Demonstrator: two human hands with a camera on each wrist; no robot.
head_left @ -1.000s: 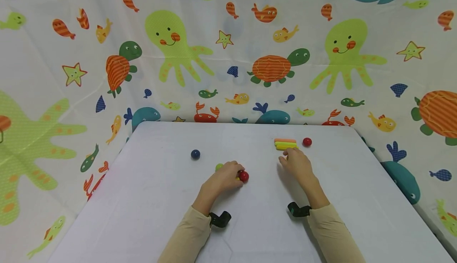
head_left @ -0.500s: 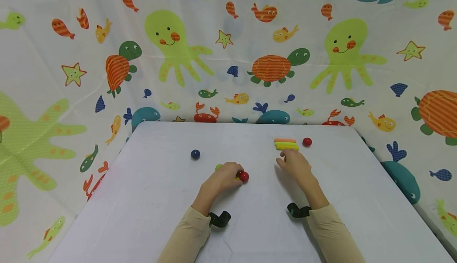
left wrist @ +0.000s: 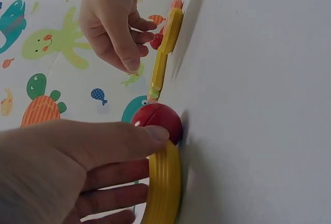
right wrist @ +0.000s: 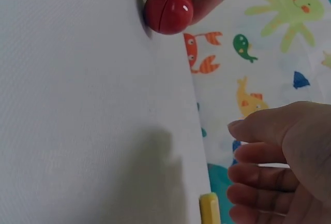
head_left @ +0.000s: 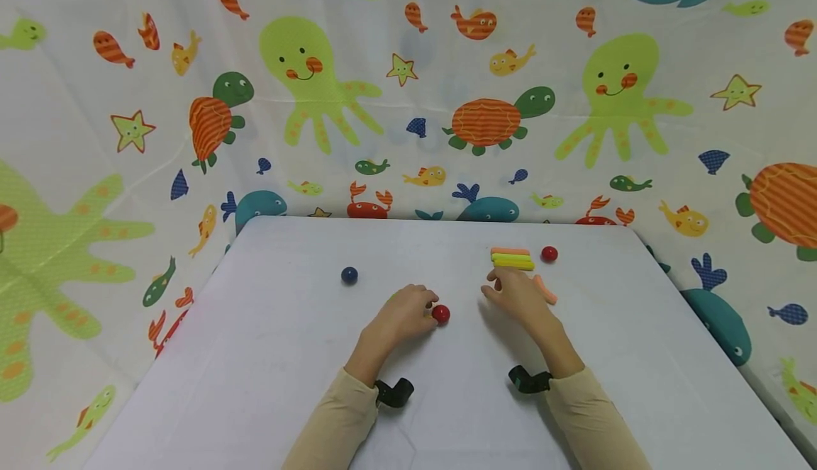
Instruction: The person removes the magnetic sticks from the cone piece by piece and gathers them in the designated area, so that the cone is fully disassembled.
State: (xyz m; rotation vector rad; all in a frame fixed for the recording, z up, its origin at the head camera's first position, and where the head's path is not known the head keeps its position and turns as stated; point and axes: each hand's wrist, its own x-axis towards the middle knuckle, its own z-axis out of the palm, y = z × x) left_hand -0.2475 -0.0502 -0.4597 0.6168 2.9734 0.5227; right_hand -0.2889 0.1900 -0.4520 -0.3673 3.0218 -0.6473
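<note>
My left hand (head_left: 405,312) is low over the middle of the white table. It pinches a yellow curved, ribbed stick (left wrist: 165,188), its thumb tip lying where the stick meets a shiny red ball (left wrist: 159,121). In the head view that red ball (head_left: 441,315) shows at the fingertips, while the hand hides the stick. To the right, my right hand (head_left: 520,300) hovers with relaxed, slightly bent fingers and nothing between them. Just beyond it lie yellow straight sticks (head_left: 513,262) and an orange stick (head_left: 510,251). A curved orange stick (head_left: 545,290) shows beside its wrist side.
Another red ball (head_left: 549,254) sits right of the sticks at the back. A dark blue ball (head_left: 349,276) stands at the back left. Behind the table (head_left: 287,385) hangs a cloth (head_left: 357,52) printed with sea animals. Both wrists carry small black cameras (head_left: 395,393).
My right hand has shifted left, uncovering the curved orange stick. The red ball at my left hand has moved slightly right. The green thing behind that hand is now almost hidden.
</note>
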